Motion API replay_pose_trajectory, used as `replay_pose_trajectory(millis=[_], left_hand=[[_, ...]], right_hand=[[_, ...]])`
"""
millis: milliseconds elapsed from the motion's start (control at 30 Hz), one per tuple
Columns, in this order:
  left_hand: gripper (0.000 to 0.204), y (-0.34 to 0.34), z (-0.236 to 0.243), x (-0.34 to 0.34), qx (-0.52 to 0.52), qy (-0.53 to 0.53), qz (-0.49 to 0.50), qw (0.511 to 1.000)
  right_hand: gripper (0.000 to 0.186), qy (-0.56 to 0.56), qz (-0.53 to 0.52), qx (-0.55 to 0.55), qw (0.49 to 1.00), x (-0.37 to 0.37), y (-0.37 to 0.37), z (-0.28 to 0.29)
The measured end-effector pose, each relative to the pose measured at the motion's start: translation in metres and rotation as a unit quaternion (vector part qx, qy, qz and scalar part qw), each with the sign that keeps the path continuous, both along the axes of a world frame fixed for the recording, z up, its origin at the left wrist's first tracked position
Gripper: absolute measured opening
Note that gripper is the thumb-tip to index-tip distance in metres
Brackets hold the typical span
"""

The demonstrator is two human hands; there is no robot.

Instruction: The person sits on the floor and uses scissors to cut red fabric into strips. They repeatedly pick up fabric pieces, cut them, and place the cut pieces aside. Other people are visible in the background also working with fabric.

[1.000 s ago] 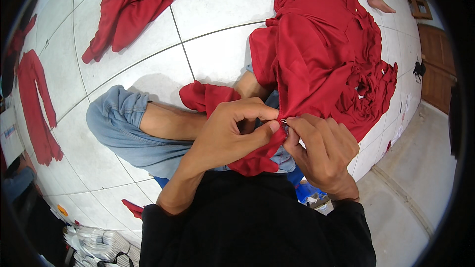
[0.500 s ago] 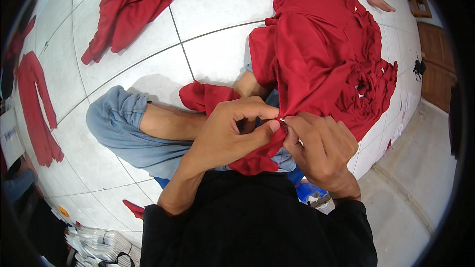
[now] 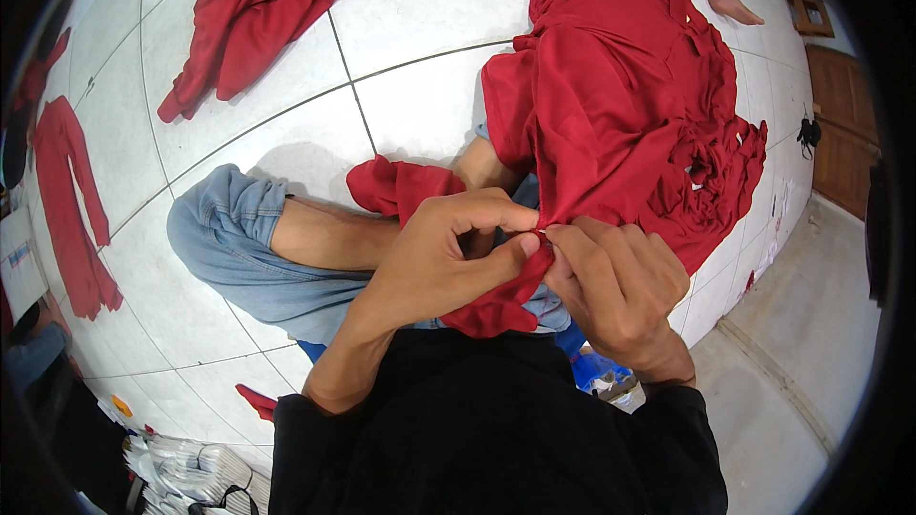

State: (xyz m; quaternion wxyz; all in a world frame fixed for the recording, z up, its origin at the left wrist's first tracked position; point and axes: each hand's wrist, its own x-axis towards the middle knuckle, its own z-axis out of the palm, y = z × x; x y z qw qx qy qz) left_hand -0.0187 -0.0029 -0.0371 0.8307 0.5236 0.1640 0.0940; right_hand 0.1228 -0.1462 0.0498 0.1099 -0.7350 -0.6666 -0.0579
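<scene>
A red garment (image 3: 611,124) of smooth cloth lies bunched over the floor ahead of me and runs down into my lap. My left hand (image 3: 458,243) pinches its edge between thumb and forefinger. Against that same spot, my right hand (image 3: 615,277) is closed, thumb and forefinger pressed together right at the cloth's edge. A tiny pale glint shows between the two sets of fingertips; its kind is too small to make out. Below my fingers a loose red part of the cloth (image 3: 491,315) hangs over my jeans.
More red garments lie on the white tiles: one at the top (image 3: 277,10), a narrow one at the left (image 3: 72,210). Another person's hand (image 3: 735,8) rests at the far right. Tied white bundles (image 3: 205,467) stand lower left; a wooden cabinet (image 3: 842,105) is at the right.
My right fingertips have shifted slightly toward the left hand, and the pale glint between them shows less. My left hand and the garment stay nearly still.
</scene>
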Motion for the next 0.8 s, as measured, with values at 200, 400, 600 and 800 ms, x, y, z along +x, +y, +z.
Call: replay_pose_trajectory(millis=[200, 400, 600, 800], left_hand=[[0.018, 0.001, 0.004, 0.0, 0.008, 0.003, -0.004, 1.0], [0.012, 0.014, 0.007, -0.005, -0.014, 0.097, -0.054, 0.994], [0.012, 0.009, 0.011, 0.005, 0.124, 0.113, -0.055, 0.984], [0.011, 0.0, 0.01, 0.002, 0.137, 0.148, 0.007, 0.98]], right_hand=[[0.023, 0.008, 0.008, -0.02, 1.0, 0.0, 0.0, 0.003], [0.035, 0.301, -0.111, 0.021, 0.947, 0.021, 0.006, -0.017], [0.021, 0.434, -0.02, -0.001, 0.901, 0.042, 0.008, -0.042], [0.005, 0.444, -0.087, 0.02, 0.892, 0.043, 0.023, -0.013]])
